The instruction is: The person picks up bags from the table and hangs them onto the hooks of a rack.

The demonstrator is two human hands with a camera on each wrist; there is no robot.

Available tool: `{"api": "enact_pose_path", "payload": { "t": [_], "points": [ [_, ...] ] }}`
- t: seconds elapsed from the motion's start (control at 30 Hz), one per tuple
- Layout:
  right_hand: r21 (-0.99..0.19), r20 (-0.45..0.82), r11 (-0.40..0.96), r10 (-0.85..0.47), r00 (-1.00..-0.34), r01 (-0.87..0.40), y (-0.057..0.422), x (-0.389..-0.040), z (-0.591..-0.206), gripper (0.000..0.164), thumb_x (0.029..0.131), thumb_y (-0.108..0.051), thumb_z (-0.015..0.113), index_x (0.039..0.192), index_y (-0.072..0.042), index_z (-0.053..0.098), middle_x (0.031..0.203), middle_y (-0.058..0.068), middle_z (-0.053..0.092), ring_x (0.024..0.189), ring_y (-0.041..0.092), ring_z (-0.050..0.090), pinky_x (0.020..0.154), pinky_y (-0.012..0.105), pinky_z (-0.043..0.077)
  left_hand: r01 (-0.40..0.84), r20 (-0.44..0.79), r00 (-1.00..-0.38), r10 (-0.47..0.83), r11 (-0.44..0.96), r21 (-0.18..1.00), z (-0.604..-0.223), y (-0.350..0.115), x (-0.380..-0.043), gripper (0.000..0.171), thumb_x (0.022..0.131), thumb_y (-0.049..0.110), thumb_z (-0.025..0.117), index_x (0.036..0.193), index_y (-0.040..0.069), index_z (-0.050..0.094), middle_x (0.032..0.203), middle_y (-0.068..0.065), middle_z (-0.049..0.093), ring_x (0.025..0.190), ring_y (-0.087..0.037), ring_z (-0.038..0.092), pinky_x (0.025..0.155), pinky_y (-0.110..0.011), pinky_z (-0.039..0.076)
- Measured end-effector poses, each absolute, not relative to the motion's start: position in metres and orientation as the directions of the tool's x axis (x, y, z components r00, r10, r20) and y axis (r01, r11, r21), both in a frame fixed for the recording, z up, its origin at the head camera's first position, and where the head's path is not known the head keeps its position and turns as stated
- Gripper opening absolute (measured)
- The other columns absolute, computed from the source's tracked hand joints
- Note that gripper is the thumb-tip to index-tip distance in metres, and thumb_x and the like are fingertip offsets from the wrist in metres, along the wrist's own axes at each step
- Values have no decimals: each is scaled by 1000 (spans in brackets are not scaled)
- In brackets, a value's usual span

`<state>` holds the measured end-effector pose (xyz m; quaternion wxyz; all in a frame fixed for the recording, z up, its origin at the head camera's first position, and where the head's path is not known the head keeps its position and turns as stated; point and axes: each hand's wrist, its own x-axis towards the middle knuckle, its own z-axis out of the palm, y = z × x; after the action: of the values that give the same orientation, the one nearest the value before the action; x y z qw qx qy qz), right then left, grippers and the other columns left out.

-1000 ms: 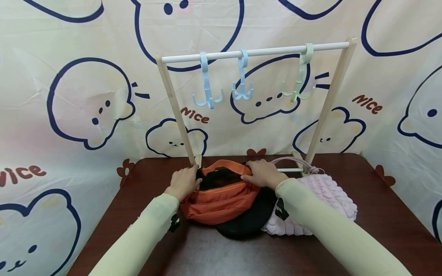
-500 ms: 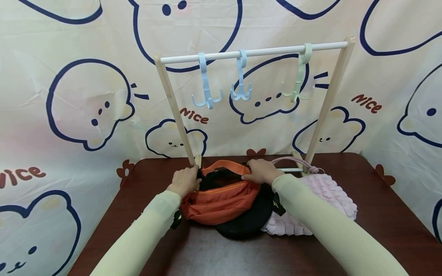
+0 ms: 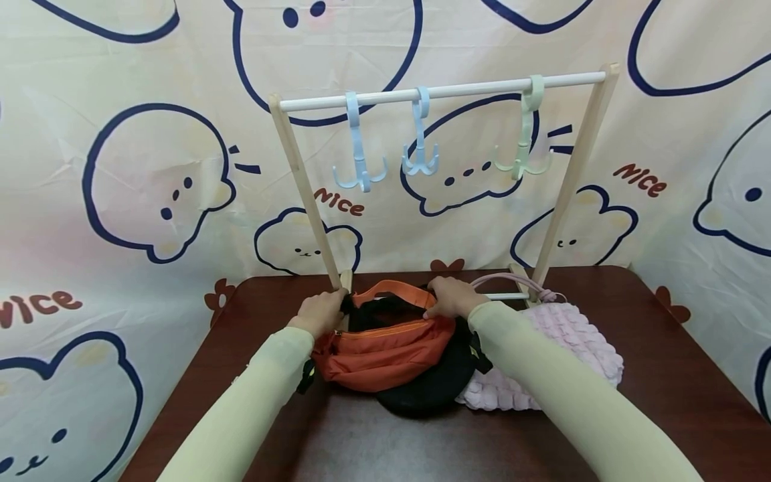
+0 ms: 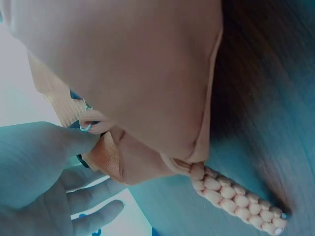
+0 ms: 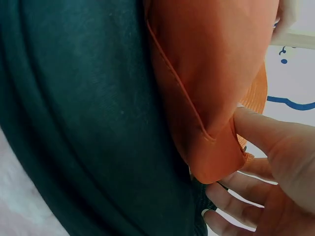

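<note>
Orange fabric runs between two bare hands at the lower centre of the head view. The left hand [image 3: 319, 313] pinches one end of the orange bag [image 3: 379, 361]; the right hand [image 3: 454, 298] pinches the other, thumb in front and fingers behind. The bag overlaps a black cap [image 3: 421, 395], which in turn overlaps a quilted pink bag [image 3: 572, 335] at lower right, all on the dark brown table [image 3: 385, 445]. Higher up, a rack's white rail [image 3: 476, 87] carries two blue hooks [image 3: 359, 147] and a green hook [image 3: 530, 114].

The fabric looks limp, so if either pinch slipped, that end would probably fold and sag. A sideways tug could drag the cap, since the two overlap, and the left end might catch the nearby rack post [image 3: 304, 191].
</note>
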<state>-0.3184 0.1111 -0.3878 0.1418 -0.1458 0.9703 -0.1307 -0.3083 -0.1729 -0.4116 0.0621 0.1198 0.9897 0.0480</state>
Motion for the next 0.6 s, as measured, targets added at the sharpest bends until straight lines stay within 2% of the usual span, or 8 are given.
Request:
{"api": "enact_pose_path", "payload": {
  "t": [0.3, 0.6],
  "points": [
    [-280, -231, 931, -303, -924, -235, 104, -319, -386, 63, 88, -30, 80, 140, -4, 56, 135, 14, 64, 115, 27, 63, 98, 46, 50, 241, -144, -955, 260, 961, 135, -411, -175, -313, 38, 93, 5, 68, 130, 9, 60, 106, -13, 71, 86, -22, 65, 80, -46, 58],
    [-258, -174, 936, -291, -941, -242, 100, -317, -393, 39, 90, -26, 78, 121, -7, 64, 110, 9, 70, 90, 21, 64, 84, 43, 53, 252, -111, -957, 267, 958, 134, -418, -176, -315, 39, 95, 4, 65, 133, 8, 59, 108, -15, 71, 87, -23, 68, 79, -44, 58]
  ]
}}
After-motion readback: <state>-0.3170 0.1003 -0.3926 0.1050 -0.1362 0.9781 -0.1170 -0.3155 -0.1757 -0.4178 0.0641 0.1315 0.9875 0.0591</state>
